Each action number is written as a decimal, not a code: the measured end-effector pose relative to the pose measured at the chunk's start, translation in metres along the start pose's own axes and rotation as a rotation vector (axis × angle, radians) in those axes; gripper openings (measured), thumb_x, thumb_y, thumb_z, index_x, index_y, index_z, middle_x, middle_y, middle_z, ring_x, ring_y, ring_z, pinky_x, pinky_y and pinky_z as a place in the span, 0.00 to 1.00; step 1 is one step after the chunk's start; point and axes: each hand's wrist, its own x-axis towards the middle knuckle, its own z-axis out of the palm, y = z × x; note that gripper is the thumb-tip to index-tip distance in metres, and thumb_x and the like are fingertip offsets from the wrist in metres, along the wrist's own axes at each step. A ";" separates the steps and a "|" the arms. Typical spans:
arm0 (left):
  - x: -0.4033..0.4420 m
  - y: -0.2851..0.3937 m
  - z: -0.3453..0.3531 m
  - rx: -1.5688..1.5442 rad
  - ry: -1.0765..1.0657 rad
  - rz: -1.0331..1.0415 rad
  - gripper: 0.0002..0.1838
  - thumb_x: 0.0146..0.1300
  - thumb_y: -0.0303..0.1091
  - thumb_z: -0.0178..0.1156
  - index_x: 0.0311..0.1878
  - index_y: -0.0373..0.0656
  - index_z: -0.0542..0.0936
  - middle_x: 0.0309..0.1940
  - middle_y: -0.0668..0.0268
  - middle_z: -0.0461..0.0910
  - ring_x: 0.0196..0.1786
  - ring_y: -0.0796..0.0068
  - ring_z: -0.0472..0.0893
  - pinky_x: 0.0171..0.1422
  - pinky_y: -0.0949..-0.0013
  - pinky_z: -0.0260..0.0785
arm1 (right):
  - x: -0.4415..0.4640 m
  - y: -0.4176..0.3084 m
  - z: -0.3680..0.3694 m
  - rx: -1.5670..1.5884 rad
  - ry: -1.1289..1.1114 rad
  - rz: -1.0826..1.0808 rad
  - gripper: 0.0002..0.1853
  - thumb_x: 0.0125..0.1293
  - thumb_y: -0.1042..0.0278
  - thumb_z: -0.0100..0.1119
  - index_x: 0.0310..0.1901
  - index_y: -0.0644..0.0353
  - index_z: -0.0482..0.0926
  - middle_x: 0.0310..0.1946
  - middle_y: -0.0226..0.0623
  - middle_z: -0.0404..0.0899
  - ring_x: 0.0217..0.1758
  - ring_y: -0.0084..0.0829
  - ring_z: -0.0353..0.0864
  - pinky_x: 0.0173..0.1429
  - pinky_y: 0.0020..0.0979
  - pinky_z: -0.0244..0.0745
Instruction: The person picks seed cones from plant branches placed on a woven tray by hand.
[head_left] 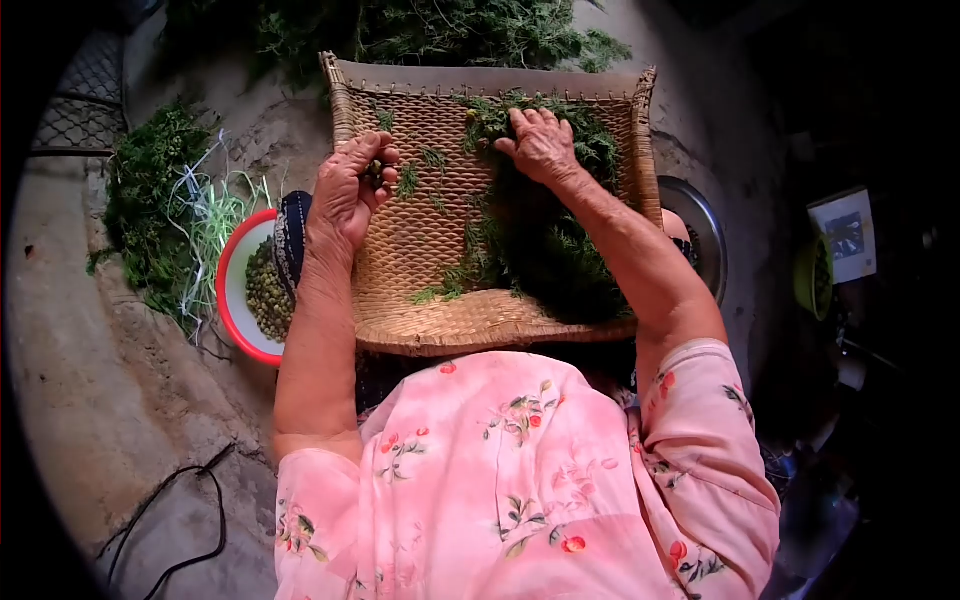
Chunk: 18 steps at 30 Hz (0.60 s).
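A woven winnowing basket lies across my lap, with a heap of feathery green sprigs over its right side. My left hand is above the basket's left edge, its fingers curled around a few small round olive-green pods. My right hand rests on the sprigs near the far rim, fingers stretched out and somewhat apart. Loose green bits are scattered over the weave between the hands. A red-rimmed white basin at my left holds many similar small round pods.
More green branches are piled beyond the basket, and another bunch lies at the left beside pale plastic strips. A metal basin stands at the right. A black cord lies on the floor. Farther right is a green bowl.
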 end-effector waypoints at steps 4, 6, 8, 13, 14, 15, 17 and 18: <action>-0.001 0.000 0.000 0.022 0.004 -0.005 0.11 0.64 0.38 0.57 0.44 0.42 0.76 0.31 0.68 0.77 0.28 0.80 0.74 0.25 0.80 0.64 | -0.031 -0.044 0.030 0.119 0.061 -0.057 0.35 0.62 0.44 0.52 0.67 0.51 0.58 0.69 0.46 0.49 0.73 0.49 0.44 0.70 0.61 0.38; 0.001 0.001 0.000 0.013 -0.004 -0.018 0.11 0.64 0.38 0.57 0.44 0.42 0.75 0.31 0.69 0.76 0.28 0.80 0.74 0.25 0.80 0.63 | -0.050 -0.070 0.025 0.196 0.021 -0.138 0.33 0.61 0.48 0.54 0.65 0.52 0.60 0.69 0.47 0.47 0.73 0.51 0.42 0.70 0.61 0.37; 0.004 0.001 -0.002 0.014 -0.012 -0.023 0.11 0.64 0.38 0.57 0.44 0.42 0.75 0.32 0.69 0.76 0.29 0.80 0.74 0.26 0.80 0.63 | -0.067 -0.088 0.027 0.321 0.068 -0.307 0.29 0.60 0.57 0.58 0.62 0.54 0.63 0.69 0.48 0.49 0.73 0.53 0.43 0.70 0.61 0.38; 0.001 0.000 -0.001 0.015 0.010 -0.010 0.11 0.65 0.38 0.56 0.44 0.41 0.76 0.30 0.70 0.78 0.27 0.83 0.75 0.25 0.81 0.65 | -0.086 -0.105 0.034 0.676 0.011 -0.655 0.19 0.56 0.63 0.61 0.48 0.62 0.74 0.58 0.50 0.66 0.63 0.52 0.61 0.64 0.45 0.59; 0.000 0.000 -0.001 0.013 0.015 -0.011 0.11 0.65 0.38 0.56 0.44 0.41 0.76 0.30 0.70 0.78 0.27 0.83 0.75 0.25 0.81 0.65 | -0.087 -0.103 0.032 0.678 0.006 -0.657 0.19 0.56 0.63 0.61 0.48 0.62 0.74 0.58 0.50 0.66 0.63 0.52 0.61 0.64 0.45 0.59; 0.000 0.000 -0.002 0.013 0.008 -0.012 0.12 0.64 0.38 0.56 0.45 0.41 0.76 0.31 0.69 0.77 0.28 0.82 0.75 0.26 0.80 0.64 | -0.089 -0.096 0.026 0.639 -0.140 -0.653 0.18 0.55 0.64 0.61 0.45 0.63 0.74 0.52 0.48 0.69 0.60 0.50 0.65 0.61 0.43 0.62; 0.001 -0.001 -0.003 0.019 0.000 -0.010 0.13 0.64 0.37 0.57 0.47 0.40 0.76 0.32 0.69 0.76 0.29 0.81 0.74 0.28 0.80 0.64 | -0.095 -0.079 0.017 0.569 -0.273 -0.679 0.14 0.53 0.67 0.61 0.40 0.64 0.76 0.37 0.44 0.75 0.49 0.46 0.73 0.52 0.42 0.69; 0.001 -0.001 -0.003 0.013 0.011 -0.017 0.13 0.64 0.37 0.57 0.47 0.40 0.76 0.32 0.69 0.76 0.29 0.81 0.74 0.28 0.80 0.64 | -0.097 -0.070 0.005 0.515 -0.364 -0.633 0.14 0.52 0.69 0.62 0.41 0.63 0.76 0.39 0.45 0.75 0.48 0.47 0.74 0.51 0.42 0.70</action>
